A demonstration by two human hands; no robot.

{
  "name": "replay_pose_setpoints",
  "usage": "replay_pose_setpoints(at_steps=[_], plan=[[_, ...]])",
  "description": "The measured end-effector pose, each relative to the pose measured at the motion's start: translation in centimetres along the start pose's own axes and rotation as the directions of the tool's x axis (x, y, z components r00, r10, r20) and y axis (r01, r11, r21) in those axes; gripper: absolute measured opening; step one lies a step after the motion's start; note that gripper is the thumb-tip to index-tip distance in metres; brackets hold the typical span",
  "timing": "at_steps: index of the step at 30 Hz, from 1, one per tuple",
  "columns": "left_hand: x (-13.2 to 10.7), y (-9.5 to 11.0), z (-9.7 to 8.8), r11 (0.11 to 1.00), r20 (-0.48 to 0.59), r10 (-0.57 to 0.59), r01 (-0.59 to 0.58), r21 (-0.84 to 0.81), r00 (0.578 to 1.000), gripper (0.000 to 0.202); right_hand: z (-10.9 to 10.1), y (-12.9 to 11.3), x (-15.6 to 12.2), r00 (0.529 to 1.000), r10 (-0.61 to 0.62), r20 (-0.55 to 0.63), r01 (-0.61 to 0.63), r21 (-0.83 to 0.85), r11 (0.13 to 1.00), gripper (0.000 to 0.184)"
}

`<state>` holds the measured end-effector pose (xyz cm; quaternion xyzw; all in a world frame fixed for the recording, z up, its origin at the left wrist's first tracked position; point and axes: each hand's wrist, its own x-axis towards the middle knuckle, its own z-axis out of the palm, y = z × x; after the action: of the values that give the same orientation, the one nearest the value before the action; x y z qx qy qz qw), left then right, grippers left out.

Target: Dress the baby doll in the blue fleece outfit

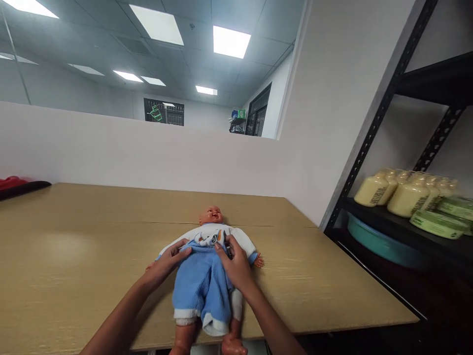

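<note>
A baby doll (213, 215) lies on its back on the table, head away from me, in a white top (242, 237) with blue cuffs and a printed front. Blue fleece trousers (192, 276) with white cuffs lie over its lower body. My left hand (176, 255) pinches the waistband's left side. On the other side, my right hand (235, 261) has its fingers closed on the waistband near the top's hem. The left trouser leg covers the doll's leg down to the shin. Beside the right trouser leg, a whitish thigh (237, 303) shows uncovered.
The wooden table (92, 236) meets a white low wall (166, 158) at the back. Right of it stands a black shelf rack (373, 123) with cream bottles (408, 195), green tubs (439, 223) and a teal basin (384, 241). Something red (13, 182) lies far left.
</note>
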<state>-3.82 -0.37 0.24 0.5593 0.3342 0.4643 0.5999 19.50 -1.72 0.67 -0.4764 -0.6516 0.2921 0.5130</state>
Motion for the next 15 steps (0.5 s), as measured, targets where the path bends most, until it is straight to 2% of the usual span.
replay_pose_setpoints(at_steps=[6, 10, 12, 15], plan=[[-0.5, 0.5, -0.4, 0.997, -0.053, 0.04, -0.036, 0.061, 0.998, 0.053, -4.9, -0.6, -2.3, 0.979, -0.075, 0.188, 0.055, 0.11, 0.992, 0.043], [-0.3, 1.0, -0.4, 0.988, -0.102, 0.054, -0.039, 0.147, 0.993, 0.05, -6.7, -0.7, -3.3, 0.97, 0.024, 0.244, -0.078, 0.214, 0.974, 0.045], [-0.2, 1.7, -0.3, 0.964, -0.077, 0.083, -0.06, 0.26, 0.994, 0.049, -7.0, -0.7, -3.9, 0.957, 0.084, 0.279, -0.147, 0.216, 0.965, 0.046], [0.0, 3.1, 0.1, 0.861, 0.014, 0.074, -0.07, 0.504, 0.997, 0.052, -7.1, -0.7, -4.8, 0.955, 0.095, 0.281, -0.118, 0.065, 0.991, 0.038]])
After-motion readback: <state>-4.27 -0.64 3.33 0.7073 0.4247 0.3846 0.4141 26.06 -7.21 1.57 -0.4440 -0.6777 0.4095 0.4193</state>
